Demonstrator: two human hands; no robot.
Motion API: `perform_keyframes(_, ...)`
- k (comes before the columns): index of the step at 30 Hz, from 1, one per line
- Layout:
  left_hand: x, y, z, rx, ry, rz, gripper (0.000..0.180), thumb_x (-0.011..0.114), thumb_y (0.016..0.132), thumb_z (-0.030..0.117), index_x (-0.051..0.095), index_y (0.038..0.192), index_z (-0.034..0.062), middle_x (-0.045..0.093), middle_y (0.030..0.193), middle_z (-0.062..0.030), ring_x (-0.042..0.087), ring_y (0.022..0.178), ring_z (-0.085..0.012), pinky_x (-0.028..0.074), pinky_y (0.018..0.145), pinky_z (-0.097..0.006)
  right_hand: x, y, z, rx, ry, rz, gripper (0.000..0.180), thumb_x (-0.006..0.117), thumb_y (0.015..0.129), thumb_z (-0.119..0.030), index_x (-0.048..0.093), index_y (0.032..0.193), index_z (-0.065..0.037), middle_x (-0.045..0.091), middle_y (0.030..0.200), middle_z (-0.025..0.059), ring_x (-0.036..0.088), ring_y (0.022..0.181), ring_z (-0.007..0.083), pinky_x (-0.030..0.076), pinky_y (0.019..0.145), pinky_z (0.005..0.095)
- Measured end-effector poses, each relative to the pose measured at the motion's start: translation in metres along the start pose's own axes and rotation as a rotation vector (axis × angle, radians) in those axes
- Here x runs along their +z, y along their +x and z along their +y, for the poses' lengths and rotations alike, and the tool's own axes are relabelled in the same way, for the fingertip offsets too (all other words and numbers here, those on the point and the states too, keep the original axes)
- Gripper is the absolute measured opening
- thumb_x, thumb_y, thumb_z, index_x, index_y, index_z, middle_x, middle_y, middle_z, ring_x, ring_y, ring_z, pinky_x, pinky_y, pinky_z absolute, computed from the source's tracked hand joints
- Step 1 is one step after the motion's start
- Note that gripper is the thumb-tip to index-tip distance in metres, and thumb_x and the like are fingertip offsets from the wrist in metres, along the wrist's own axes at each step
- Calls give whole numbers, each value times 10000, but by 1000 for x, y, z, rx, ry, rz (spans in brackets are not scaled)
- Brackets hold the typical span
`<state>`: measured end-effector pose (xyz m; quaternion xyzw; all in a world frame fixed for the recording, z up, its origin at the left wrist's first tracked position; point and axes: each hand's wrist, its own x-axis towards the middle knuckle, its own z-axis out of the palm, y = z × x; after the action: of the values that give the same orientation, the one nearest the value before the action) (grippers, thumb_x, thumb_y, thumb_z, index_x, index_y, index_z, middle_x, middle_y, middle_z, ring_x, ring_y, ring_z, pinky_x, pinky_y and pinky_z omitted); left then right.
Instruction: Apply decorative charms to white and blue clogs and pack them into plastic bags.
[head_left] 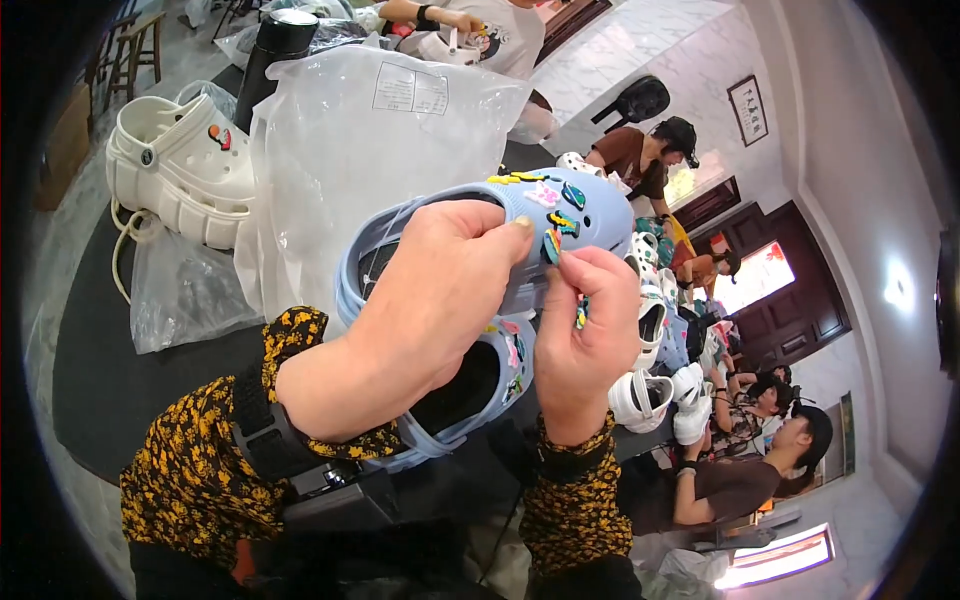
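My left hand (430, 275) is closed round the side of a light blue clog (605, 205), its thumb pressing the upper. Colourful shoe charms sit in the clog's holes, among them a white-and-pink one (543, 194) and a dark green oval one (573, 195). Between the fingertips of my right hand (590, 345) is the lower end of a small multicoloured charm (552, 246), against the clog's side. Whether its stem is in a hole is hidden. Below my hands lies a second light blue clog (468, 428), also with charms, partly covered by my left wrist.
A white clog (190, 185) with a red charm stands at left on the dark table (100, 320). Clear plastic bags (330, 150) and a black bottle (268, 65) lie behind. More white clogs (640, 400) line the table at right, where several people (740, 490) work.
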<state>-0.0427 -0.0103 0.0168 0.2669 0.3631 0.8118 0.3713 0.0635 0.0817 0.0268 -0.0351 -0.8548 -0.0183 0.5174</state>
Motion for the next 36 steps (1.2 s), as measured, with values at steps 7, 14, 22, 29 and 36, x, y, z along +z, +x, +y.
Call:
perform_keyframes(7,7,-1,4,46,-25,49,277,536,864,131,505,622,-1,431,576,27,346,532,-50,283,457,-267,4,2,1,-7,-5,-7,170,647,769,73,592,917,11,601,908,141,591,803,257,480,720,319)
perform_keyframes(14,4,-5,6,-58,-44,-33,187,562,892,147,649,885,-19,611,801,-8,516,704,-54,404,621,-211,2,-1,0,70,52,52,177,648,763,77,584,914,10,598,905,132,585,798,249,483,703,322)
perform_keyframes(22,4,-4,2,-15,13,-5,186,554,899,136,647,881,-24,611,809,-6,516,712,-55,415,640,-215,6,0,1,-77,-74,5,190,643,758,92,593,931,28,585,915,162,577,806,285,483,704,345)
perform_keyframes(29,6,-2,0,17,-15,45,218,530,895,143,607,803,-39,555,700,-6,470,635,-58,393,570,-242,3,-8,0,-72,-32,-77,316,593,747,136,606,1057,80,578,1003,190,583,885,314,476,784,362)
perform_keyframes(36,1,1,-5,127,266,56,200,549,901,137,607,775,-7,549,733,38,440,669,-28,377,591,-212,-5,-8,-3,-29,-7,-301,456,464,726,185,572,1156,77,499,1139,189,531,996,294,454,847,319)
